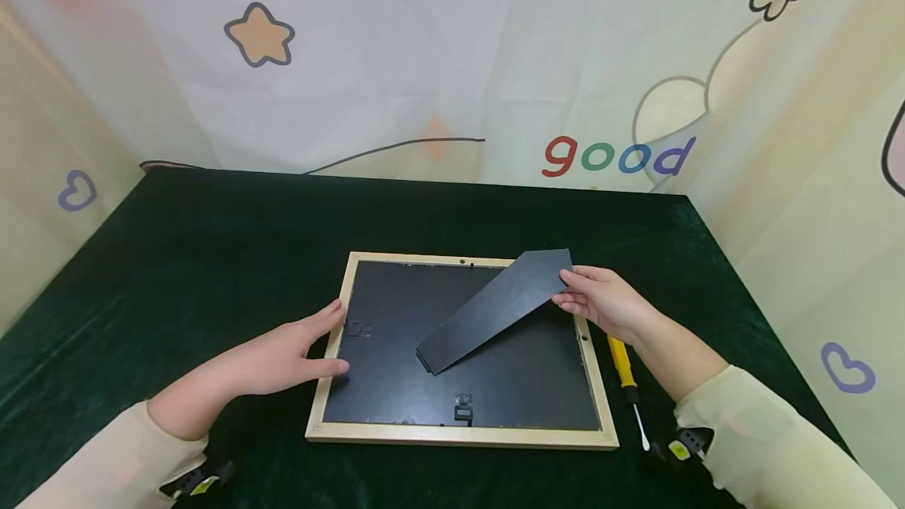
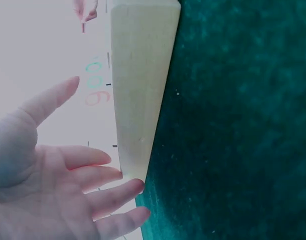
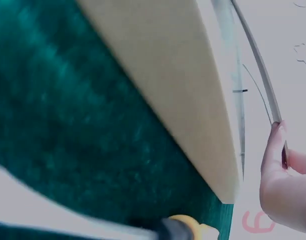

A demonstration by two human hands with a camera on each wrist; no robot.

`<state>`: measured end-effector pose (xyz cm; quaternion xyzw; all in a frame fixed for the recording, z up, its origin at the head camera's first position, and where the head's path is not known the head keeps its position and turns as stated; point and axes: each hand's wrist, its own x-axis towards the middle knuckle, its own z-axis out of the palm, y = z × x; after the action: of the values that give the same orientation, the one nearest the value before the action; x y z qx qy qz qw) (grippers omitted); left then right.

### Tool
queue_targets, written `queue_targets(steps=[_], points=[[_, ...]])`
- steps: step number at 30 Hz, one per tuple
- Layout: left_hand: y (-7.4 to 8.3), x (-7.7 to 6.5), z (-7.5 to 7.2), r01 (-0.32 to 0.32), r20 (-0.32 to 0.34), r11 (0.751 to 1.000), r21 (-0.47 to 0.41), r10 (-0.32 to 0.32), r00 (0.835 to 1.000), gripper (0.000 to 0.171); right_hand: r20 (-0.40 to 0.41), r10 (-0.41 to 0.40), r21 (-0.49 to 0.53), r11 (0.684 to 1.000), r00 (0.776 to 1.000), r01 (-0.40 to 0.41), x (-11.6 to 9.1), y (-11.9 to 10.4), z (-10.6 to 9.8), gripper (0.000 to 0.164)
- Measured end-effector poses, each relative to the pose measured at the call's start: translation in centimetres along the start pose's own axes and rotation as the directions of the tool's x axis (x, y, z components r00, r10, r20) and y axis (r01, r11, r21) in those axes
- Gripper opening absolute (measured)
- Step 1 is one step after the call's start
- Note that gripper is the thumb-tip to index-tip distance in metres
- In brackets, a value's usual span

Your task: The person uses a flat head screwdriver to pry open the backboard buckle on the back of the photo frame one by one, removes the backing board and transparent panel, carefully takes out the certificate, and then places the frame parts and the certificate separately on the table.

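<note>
A wooden picture frame (image 1: 463,436) lies face down, its black backing board (image 1: 396,297) turned upward. My right hand (image 1: 608,301) pinches the wide end of the black stand leg (image 1: 495,309) between thumb and fingers. That end is raised above the board, while the narrow end sits near the board's middle. My left hand (image 1: 283,352) is spread at the frame's left side, fingers extended and thumb over the board's edge. In the left wrist view its fingertips (image 2: 135,186) are by the corner of the wooden side; whether they press on it I cannot tell.
A screwdriver (image 1: 622,368) with a yellow handle lies on the dark green cloth (image 1: 177,273), just right of the frame and below my right forearm. Small metal tabs line the frame's inner edge, and hanging hardware (image 1: 463,412) is on the board. A printed curtain (image 1: 396,61) stands behind.
</note>
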<state>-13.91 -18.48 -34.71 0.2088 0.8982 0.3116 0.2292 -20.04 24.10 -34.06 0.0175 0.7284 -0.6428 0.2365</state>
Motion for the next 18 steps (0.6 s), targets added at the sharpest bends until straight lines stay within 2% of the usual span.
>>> queue_targets(steps=[3, 5, 15, 18], points=[[0.07, -0.01, -0.06, -0.011, -0.017, 0.999, -0.051, 0.010, 1.000, 0.075, -0.003, -0.013, 0.052, 0.999, 1.000, 0.013, -0.15, -0.19, -0.01, 0.025], [0.13, -0.09, -0.09, -0.009, -0.031, 0.997, -0.080, 0.007, 0.999, 0.070, 0.003, -0.021, 0.067, 0.998, 1.000, 0.021, -0.23, -0.24, 0.02, 0.021], [0.61, 0.10, -0.27, 0.006, -0.070, 0.990, -0.141, -0.016, 0.997, 0.058, -0.010, -0.021, 0.058, 0.998, 1.000, 0.022, -0.55, -0.30, -0.22, 0.022], [0.73, 0.22, -0.13, 0.036, -0.088, 0.988, -0.148, -0.049, 0.995, 0.051, -0.005, -0.026, 0.067, 0.997, 1.000, 0.026, -0.56, -0.21, -0.30, 0.021]])
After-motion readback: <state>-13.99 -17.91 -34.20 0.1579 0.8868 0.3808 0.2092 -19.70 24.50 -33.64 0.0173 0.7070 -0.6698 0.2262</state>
